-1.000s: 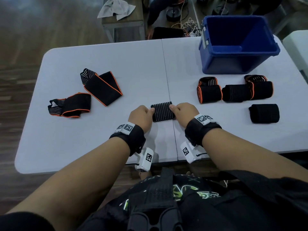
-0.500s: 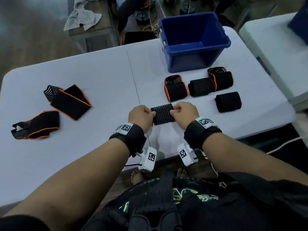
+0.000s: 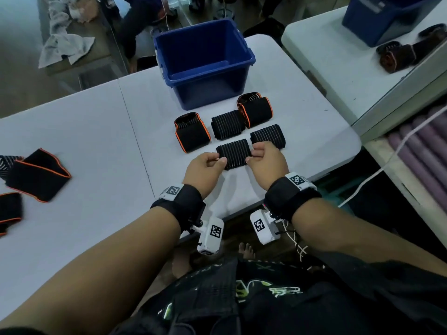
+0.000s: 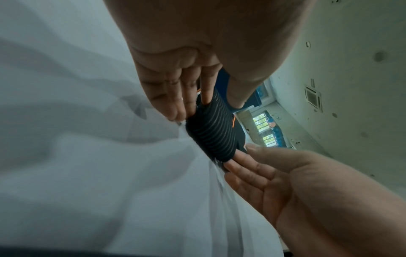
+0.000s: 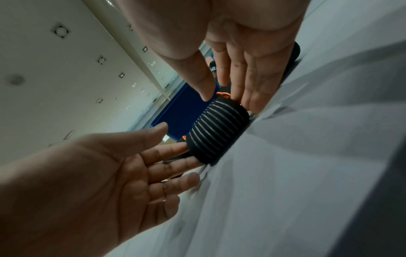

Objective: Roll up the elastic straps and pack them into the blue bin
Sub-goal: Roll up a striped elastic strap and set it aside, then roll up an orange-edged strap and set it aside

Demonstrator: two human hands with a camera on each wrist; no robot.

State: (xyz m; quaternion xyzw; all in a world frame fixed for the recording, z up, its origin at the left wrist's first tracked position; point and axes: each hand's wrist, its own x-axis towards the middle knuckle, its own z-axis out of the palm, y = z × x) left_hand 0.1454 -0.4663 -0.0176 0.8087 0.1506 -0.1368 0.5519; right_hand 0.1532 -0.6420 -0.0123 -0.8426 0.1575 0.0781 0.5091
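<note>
1. Left edge: flat orange-trimmed black elastic straps [image 3: 38,177] lie unrolled on the white table [image 3: 96,141].
2. Centre: left hand [image 3: 205,169] and right hand [image 3: 264,163], fingers straight, touch the ends of the ribbed black rolled strap [image 3: 234,153], which rests beside finished rolls [image 3: 192,136], below the blue plastic bin [image 3: 210,93].
3. Released, the elastic could spring open.
4. Earlier, curled fingers gripped it by the table seam.

Rolled straps [image 3: 227,125] crowding the path to the blue bin [image 3: 210,93]; open table [image 3: 96,131] surface leftward.
</note>
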